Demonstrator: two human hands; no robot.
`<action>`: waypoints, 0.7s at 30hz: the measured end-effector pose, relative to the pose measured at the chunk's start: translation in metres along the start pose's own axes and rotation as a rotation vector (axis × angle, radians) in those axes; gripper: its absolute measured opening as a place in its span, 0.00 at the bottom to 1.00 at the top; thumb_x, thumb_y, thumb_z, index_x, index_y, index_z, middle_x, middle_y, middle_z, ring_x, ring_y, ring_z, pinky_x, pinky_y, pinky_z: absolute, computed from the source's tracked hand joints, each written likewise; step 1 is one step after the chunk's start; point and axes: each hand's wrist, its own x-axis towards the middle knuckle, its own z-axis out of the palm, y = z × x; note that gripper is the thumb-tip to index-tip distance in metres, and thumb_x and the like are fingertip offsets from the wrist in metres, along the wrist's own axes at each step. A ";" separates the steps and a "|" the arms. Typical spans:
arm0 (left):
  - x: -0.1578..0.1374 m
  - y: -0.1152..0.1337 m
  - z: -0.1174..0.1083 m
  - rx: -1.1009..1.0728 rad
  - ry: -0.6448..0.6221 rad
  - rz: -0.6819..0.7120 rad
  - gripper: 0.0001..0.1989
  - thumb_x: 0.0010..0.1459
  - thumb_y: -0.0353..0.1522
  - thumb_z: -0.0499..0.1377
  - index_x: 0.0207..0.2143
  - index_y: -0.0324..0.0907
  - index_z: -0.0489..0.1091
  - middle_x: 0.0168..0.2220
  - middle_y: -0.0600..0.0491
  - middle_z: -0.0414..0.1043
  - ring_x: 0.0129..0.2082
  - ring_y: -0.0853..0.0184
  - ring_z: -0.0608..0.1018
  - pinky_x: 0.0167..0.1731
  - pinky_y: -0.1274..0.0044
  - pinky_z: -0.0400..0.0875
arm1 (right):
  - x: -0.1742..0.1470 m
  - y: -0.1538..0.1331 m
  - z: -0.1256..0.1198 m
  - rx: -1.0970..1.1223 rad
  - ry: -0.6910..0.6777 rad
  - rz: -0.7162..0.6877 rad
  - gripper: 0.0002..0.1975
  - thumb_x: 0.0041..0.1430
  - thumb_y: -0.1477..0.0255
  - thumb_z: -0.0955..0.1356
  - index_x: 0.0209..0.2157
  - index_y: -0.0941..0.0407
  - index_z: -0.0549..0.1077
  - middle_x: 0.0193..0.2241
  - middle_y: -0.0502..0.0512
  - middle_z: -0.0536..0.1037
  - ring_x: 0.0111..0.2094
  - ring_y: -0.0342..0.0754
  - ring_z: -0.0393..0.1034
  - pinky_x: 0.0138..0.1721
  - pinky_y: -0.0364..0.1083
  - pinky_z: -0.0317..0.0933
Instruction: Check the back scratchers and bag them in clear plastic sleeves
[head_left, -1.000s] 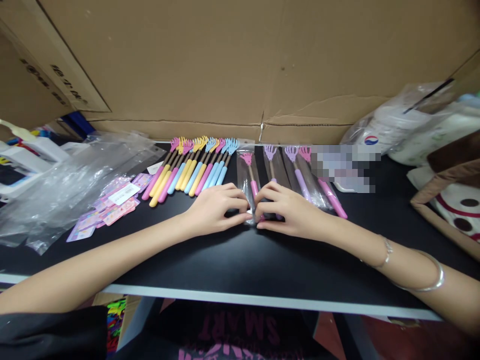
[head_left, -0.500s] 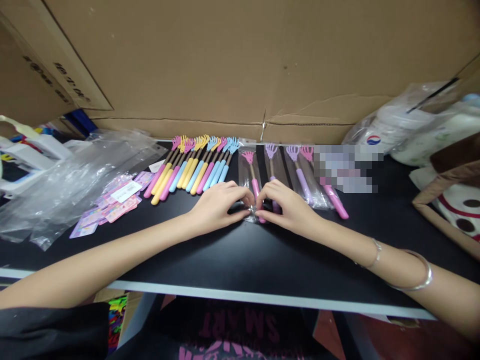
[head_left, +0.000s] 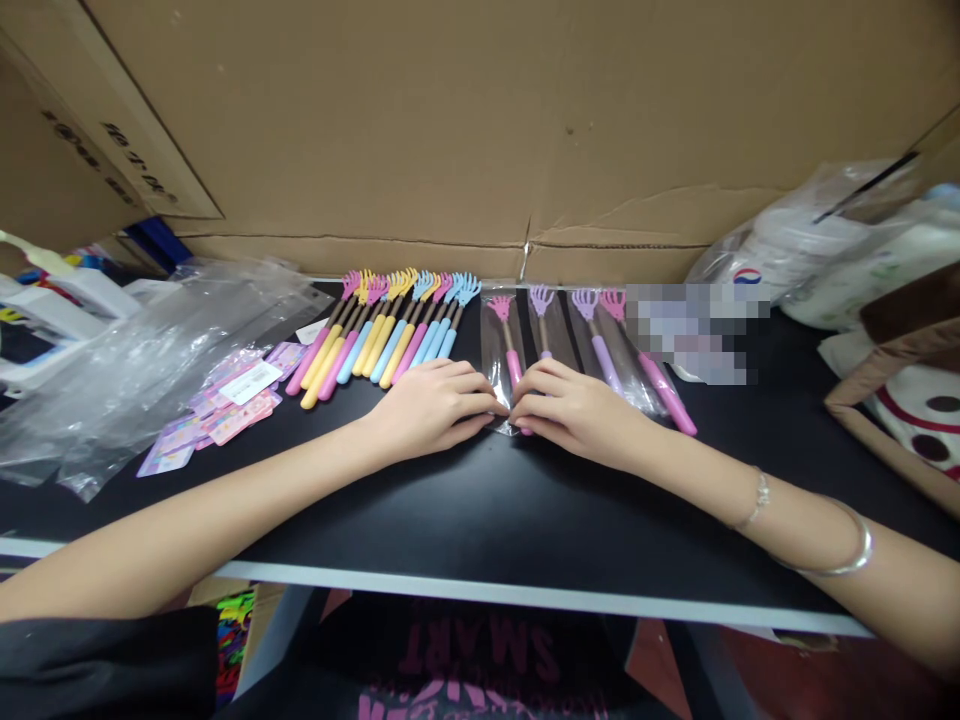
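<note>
A pink back scratcher [head_left: 512,358] lies in a clear plastic bag [head_left: 493,345] on the table, its hand-shaped head pointing away from me. At the bag's near end, my left hand [head_left: 435,408] is closed with its fingertips on the left corner. My right hand [head_left: 576,412] pinches beside it, over the handle's end, and the two hands' fingertips nearly meet. Just right of this bag lies a bagged purple back scratcher [head_left: 541,310], partly hidden by my right hand. Farther right are another purple back scratcher [head_left: 604,355] and a pink one [head_left: 667,392], both in clear plastic.
Unbagged back scratchers [head_left: 382,335] in pink, yellow and blue lie in a row at left. Beside them are printed cards [head_left: 244,410] and a pile of clear bags [head_left: 150,370]. A bagged cup [head_left: 795,255] and a brown-trimmed bag [head_left: 907,370] stand right. Cardboard [head_left: 480,130] walls the back.
Both hands have flattened lower over the bag's near end, their fingers less arched than before. The bag with the pink back scratcher has shifted slightly away from me.
</note>
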 end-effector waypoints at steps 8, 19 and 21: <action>0.001 0.001 -0.004 -0.043 -0.036 -0.006 0.12 0.64 0.36 0.53 0.42 0.46 0.76 0.41 0.54 0.76 0.41 0.66 0.76 0.40 0.74 0.67 | 0.000 0.007 -0.012 0.078 -0.064 -0.051 0.11 0.65 0.69 0.63 0.38 0.57 0.77 0.37 0.58 0.77 0.41 0.49 0.65 0.44 0.49 0.62; 0.001 -0.001 -0.003 -0.078 -0.055 -0.028 0.11 0.63 0.39 0.56 0.41 0.48 0.76 0.42 0.55 0.76 0.43 0.67 0.76 0.40 0.75 0.68 | -0.002 0.012 -0.014 0.190 -0.133 0.004 0.09 0.61 0.68 0.67 0.39 0.56 0.76 0.41 0.57 0.74 0.43 0.49 0.64 0.45 0.49 0.61; 0.000 -0.001 -0.002 -0.086 -0.057 -0.032 0.11 0.64 0.39 0.55 0.41 0.48 0.76 0.42 0.55 0.76 0.43 0.67 0.76 0.40 0.75 0.68 | -0.002 0.012 -0.015 0.202 -0.136 0.009 0.09 0.63 0.67 0.66 0.40 0.56 0.77 0.41 0.57 0.75 0.43 0.49 0.64 0.45 0.49 0.61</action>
